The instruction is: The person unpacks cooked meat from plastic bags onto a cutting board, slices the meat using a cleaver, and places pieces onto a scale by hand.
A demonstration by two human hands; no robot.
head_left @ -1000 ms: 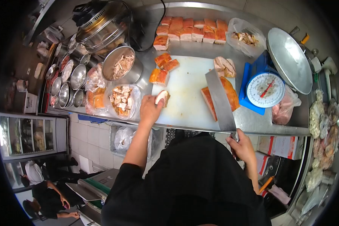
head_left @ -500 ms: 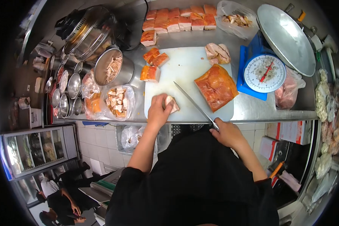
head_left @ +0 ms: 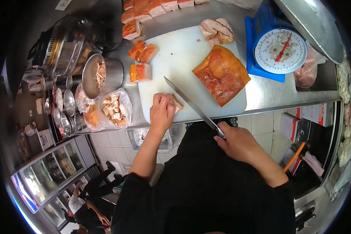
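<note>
My left hand (head_left: 162, 112) is closed over a small piece of roast pork (head_left: 178, 104) near the front of the white cutting board (head_left: 171, 46). Part of that piece pokes out at the right of my fingers; the rest is hidden. In my right hand (head_left: 238, 141), at the counter's front edge, is the handle of a long knife (head_left: 191, 102). Its blade slants up and left across the board, just right of the piece and apart from it. A large slab of roast pork (head_left: 221, 75) lies right of the blade. Smaller skin-on chunks (head_left: 141, 72) sit along the board's left side.
A blue dial scale (head_left: 279, 50) stands right of the board. To the left are a metal pot (head_left: 115, 74) and a bag of diced pork (head_left: 117, 109). Pork blocks (head_left: 146, 9) line the back. Two people (head_left: 91, 210) are at lower left, beyond the counter.
My view has shifted and tilted, so the board and counter appear turned. My left fingers have curled further over the pork piece. The knife stays in my right hand, at a similar slant.
</note>
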